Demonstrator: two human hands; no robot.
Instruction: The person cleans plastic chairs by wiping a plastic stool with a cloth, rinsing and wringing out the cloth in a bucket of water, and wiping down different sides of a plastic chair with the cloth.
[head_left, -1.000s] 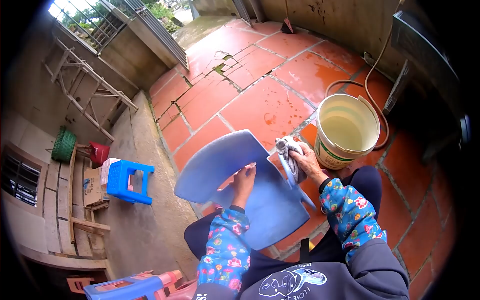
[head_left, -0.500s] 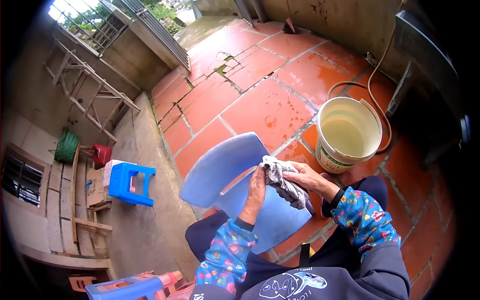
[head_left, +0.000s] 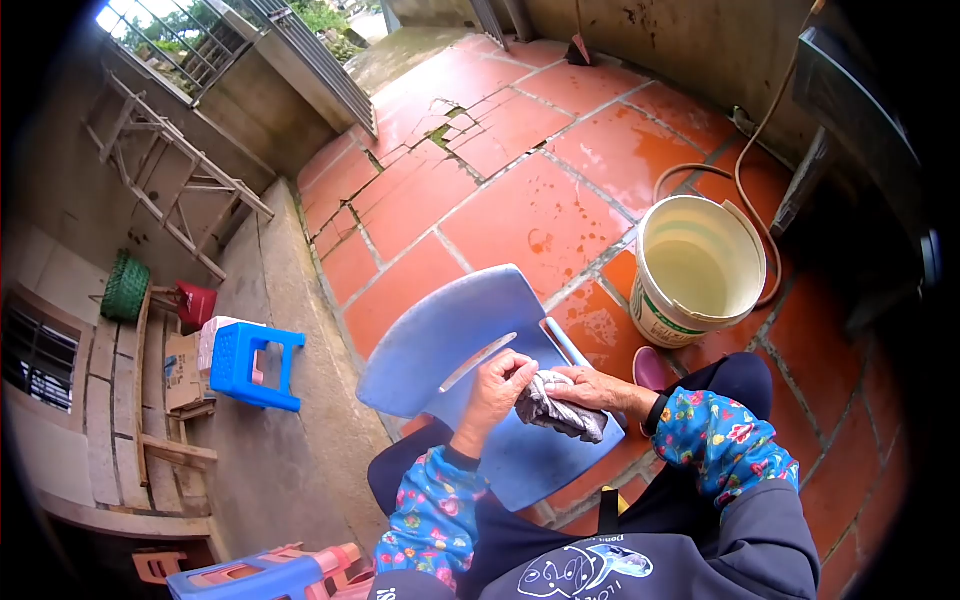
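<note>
A grey, bunched-up cloth [head_left: 562,408] is between my two hands, above the seat of a blue plastic chair [head_left: 440,340]. My left hand [head_left: 493,392] pinches the cloth's left end, its fingers closed. Around the right part of the cloth, my right hand [head_left: 605,390] is closed with the thumb on top. The chair stands right in front of me, between my knees, with a slot in its backrest. A white bucket [head_left: 648,300] with pale, cloudy-looking contents stands to the right, apart from my hands.
A hose [head_left: 745,180] curls behind the bucket on the wet red tile floor [head_left: 530,220]. At left are a blue stool [head_left: 232,365], a cardboard box [head_left: 185,375] and a wooden ladder-like frame [head_left: 175,205]. Another blue-and-pink stool [head_left: 250,578] stands at lower left.
Both hands have come down a little toward the chair seat with the cloth, the left one also shifting left. The cloth is now more compact and lies flatter between them.
</note>
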